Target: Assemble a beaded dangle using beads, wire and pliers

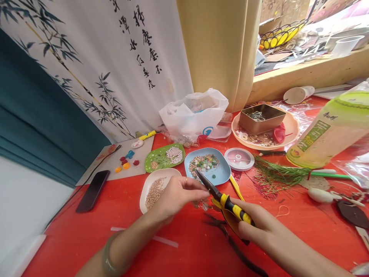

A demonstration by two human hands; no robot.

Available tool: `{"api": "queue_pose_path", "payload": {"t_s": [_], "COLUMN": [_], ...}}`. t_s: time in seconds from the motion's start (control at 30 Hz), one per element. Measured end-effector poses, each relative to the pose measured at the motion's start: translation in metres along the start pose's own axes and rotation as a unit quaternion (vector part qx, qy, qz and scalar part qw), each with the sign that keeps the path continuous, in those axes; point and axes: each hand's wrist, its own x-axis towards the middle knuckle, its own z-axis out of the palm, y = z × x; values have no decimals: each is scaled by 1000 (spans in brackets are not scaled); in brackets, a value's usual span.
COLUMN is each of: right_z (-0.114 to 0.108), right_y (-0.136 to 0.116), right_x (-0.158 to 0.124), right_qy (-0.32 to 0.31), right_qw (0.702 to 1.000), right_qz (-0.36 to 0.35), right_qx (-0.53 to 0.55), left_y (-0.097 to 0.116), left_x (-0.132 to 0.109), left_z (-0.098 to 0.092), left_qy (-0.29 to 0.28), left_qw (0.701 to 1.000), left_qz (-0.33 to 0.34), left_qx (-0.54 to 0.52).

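Observation:
My right hand (pixel 255 219) is wrapped round long-nose pliers (pixel 230 206) with black and yellow handles, their jaws pointing up and left over the blue tray. Close to the pliers, the fingers of my left hand (pixel 180 192) pinch a beaded strand (pixel 203 204), which hangs below the fingertips with clear beads on it. Beyond the hands, a blue tray (pixel 223 175) holds green, white and gold beads. Partly behind my left hand is a white tray (pixel 143 192) of small gold beads. A second pair of pliers (pixel 230 240) with dark handles lies under my right hand.
A green tray (pixel 150 163) of white beads stands behind the white tray. At left lies a phone (pixel 93 191). A round dish (pixel 240 159), green stems (pixel 276 171), a metal tin (pixel 261 124) and a tall bottle (pixel 325 127) occupy the right. A plastic bag (pixel 190 115) stands at the back.

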Motion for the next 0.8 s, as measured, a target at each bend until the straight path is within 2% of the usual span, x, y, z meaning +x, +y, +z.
{"api": "queue_pose_path", "payload": {"t_s": [0.43, 0.8], "right_z": [0, 2], "right_y": [-2, 0], "right_x": [-1, -1], "right_qy": [-10, 13], "right_qw": [999, 999], "right_qz": [23, 2], "right_qx": [26, 31], "left_y": [-1, -1], "left_x": [1, 0], "left_z": [-2, -2], "left_qy": [-11, -11], "left_qw": [1000, 1000], "left_qz": [-9, -18], "left_qx": [0, 8]}}
